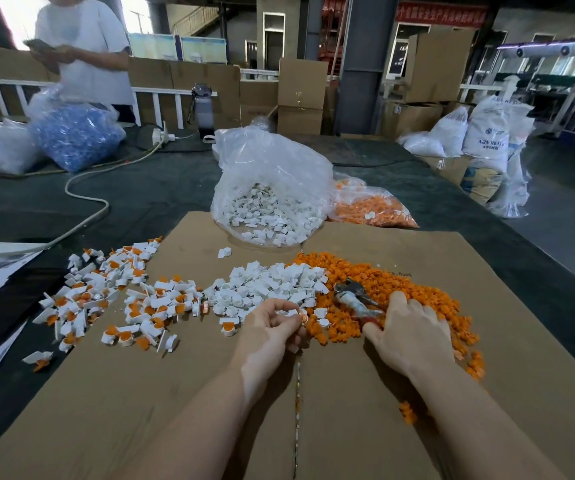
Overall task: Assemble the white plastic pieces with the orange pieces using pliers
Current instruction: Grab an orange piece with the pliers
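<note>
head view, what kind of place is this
Most likely a factory or warehouse assembly floor: stacked cardboard boxes, sacks marked ABS resin, and bulk bags of white plastic pieces on a large worktable.

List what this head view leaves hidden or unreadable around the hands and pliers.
- Pliers: handles covered by the right hand; grip unclear.
- Piece in the left hand: mostly hidden by curled fingers; too small to tell if assembled.
- Orange pieces under the right palm: hidden.
- Red banner: blurred, unreadable.
</note>
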Tool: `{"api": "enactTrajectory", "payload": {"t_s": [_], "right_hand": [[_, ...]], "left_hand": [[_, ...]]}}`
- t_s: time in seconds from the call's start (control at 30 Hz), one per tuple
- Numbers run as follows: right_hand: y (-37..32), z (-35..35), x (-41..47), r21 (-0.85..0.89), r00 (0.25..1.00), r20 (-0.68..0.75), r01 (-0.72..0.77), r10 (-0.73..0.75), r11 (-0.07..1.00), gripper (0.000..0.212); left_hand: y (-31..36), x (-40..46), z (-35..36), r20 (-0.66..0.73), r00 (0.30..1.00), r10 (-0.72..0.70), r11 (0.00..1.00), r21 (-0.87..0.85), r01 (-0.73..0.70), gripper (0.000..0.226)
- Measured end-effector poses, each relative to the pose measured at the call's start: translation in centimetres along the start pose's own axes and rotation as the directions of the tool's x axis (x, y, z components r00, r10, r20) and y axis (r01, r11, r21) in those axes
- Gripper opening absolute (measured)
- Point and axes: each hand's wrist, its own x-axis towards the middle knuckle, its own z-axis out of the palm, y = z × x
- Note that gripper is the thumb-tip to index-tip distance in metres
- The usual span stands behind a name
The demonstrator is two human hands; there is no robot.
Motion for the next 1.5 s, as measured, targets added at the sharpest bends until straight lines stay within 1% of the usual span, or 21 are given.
{"api": "enactTrajectory", "payload": {"t_s": [0.07, 0.13, 0.17, 0.23, 0.27, 0.4, 0.47, 0.53, 0.7, 0.8, 0.87, 0.9, 1.0, 1.07, 1.2, 1.23, 1.3, 1.33, 1.43, 1.5], "right_hand": [[-0.4, -0.8, -0.1, 0.099, 0.998, -0.021, 0.065, -0.063, 0.993, 0.032], [-1.0, -1.4, -0.2, 0.261, 0.989, 0.055, 0.116, -0.135, 0.958, 0.028], [-1.4, -1.7, -0.4, 0.369, 0.977, 0.114, 0.125, -0.178, 0.921, 0.026], [-2.1, -2.2, -0.8, 0.572, 0.937, 0.235, 0.081, -0.258, 0.816, 0.027], [-2.3, -2.3, -1.0, 0.633, 0.915, 0.283, 0.048, -0.289, 0.773, 0.029], [-3.1, -2.3, -1.4, 0.741, 0.84, 0.411, -0.081, -0.355, 0.666, 0.026], [-3.3, -2.4, -1.5, 0.765, 0.814, 0.448, -0.134, -0.371, 0.63, 0.026], [-3.4, -2.5, -1.7, 0.771, 0.798, 0.472, -0.166, -0.376, 0.615, 0.025], [-3.9, -2.7, -2.1, 0.759, 0.763, 0.51, -0.181, -0.397, 0.626, 0.021], [-4.1, -2.7, -2.4, 0.763, 0.765, 0.507, -0.184, -0.397, 0.62, 0.019], [-4.3, -2.6, -2.6, 0.763, 0.784, 0.479, -0.15, -0.395, 0.628, 0.02], [-4.4, -2.5, -2.6, 0.754, 0.802, 0.45, -0.106, -0.392, 0.648, 0.022], [-4.5, -2.3, -2.7, 0.622, 0.871, 0.314, 0.111, -0.377, 0.775, 0.029], [-4.6, -2.2, -2.8, 0.575, 0.889, 0.265, 0.164, -0.373, 0.801, 0.031], [-4.4, -1.8, -2.8, 0.584, 0.887, 0.298, 0.124, -0.354, 0.802, 0.03], [-4.3, -1.7, -2.8, 0.635, 0.878, 0.327, 0.069, -0.349, 0.769, 0.03], [-4.0, -1.9, -3.0, 0.742, 0.842, 0.406, -0.077, -0.354, 0.666, 0.032], [-3.9, -2.0, -3.0, 0.755, 0.826, 0.435, -0.118, -0.358, 0.645, 0.033], [-3.9, -2.4, -3.3, 0.742, 0.806, 0.466, -0.132, -0.364, 0.657, 0.033], [-4.1, -2.4, -3.3, 0.734, 0.819, 0.441, -0.093, -0.367, 0.673, 0.032]], "left_hand": [[0.3, 0.3, 0.0, -0.015, 1.0, -0.027, 0.998, -0.064, 0.026, 0.011], [0.8, 0.7, 0.1, -0.022, 0.999, -0.041, 0.989, -0.141, 0.037, 0.01], [1.1, 0.9, 0.1, -0.031, 0.999, -0.042, 0.985, -0.166, 0.037, 0.01], [1.6, 1.4, 0.2, -0.052, 0.998, -0.036, 0.983, -0.182, 0.026, 0.009], [1.8, 1.5, 0.1, -0.061, 0.998, -0.032, 0.983, -0.18, 0.02, 0.008], [2.2, 2.1, -0.3, -0.103, 0.994, -0.03, 0.989, -0.146, 0.015, 0.006], [2.1, 2.3, -0.6, -0.125, 0.992, -0.035, 0.99, -0.142, 0.017, 0.007], [2.0, 2.5, -0.7, -0.153, 0.987, -0.043, 0.992, -0.128, 0.024, 0.006], [1.9, 2.8, -0.9, -0.191, 0.98, -0.061, 0.993, -0.111, 0.04, 0.007], [1.8, 2.8, -1.0, -0.19, 0.979, -0.072, 0.992, -0.119, 0.05, 0.006], [1.7, 2.8, -0.9, -0.191, 0.978, -0.087, 0.988, -0.139, 0.061, 0.005], [1.6, 2.8, -0.8, -0.193, 0.977, -0.092, 0.986, -0.151, 0.063, 0.006], [1.6, 2.7, -0.5, -0.21, 0.974, -0.085, 0.983, -0.176, 0.047, 0.008], [1.5, 2.6, -0.4, -0.208, 0.975, -0.078, 0.983, -0.176, 0.042, 0.007], [1.3, 2.2, -0.2, -0.196, 0.976, -0.094, 0.978, -0.202, 0.054, 0.008], [1.3, 2.1, -0.1, -0.198, 0.975, -0.096, 0.977, -0.206, 0.054, 0.008], [1.3, 2.1, -0.1, -0.204, 0.974, -0.095, 0.978, -0.2, 0.053, 0.007], [1.3, 2.1, -0.1, -0.208, 0.974, -0.092, 0.978, -0.2, 0.05, 0.006], [1.4, 2.2, -0.1, -0.214, 0.973, -0.09, 0.978, -0.204, 0.046, 0.009], [1.4, 2.2, 0.0, -0.217, 0.972, -0.092, 0.978, -0.204, 0.047, 0.01]]}}
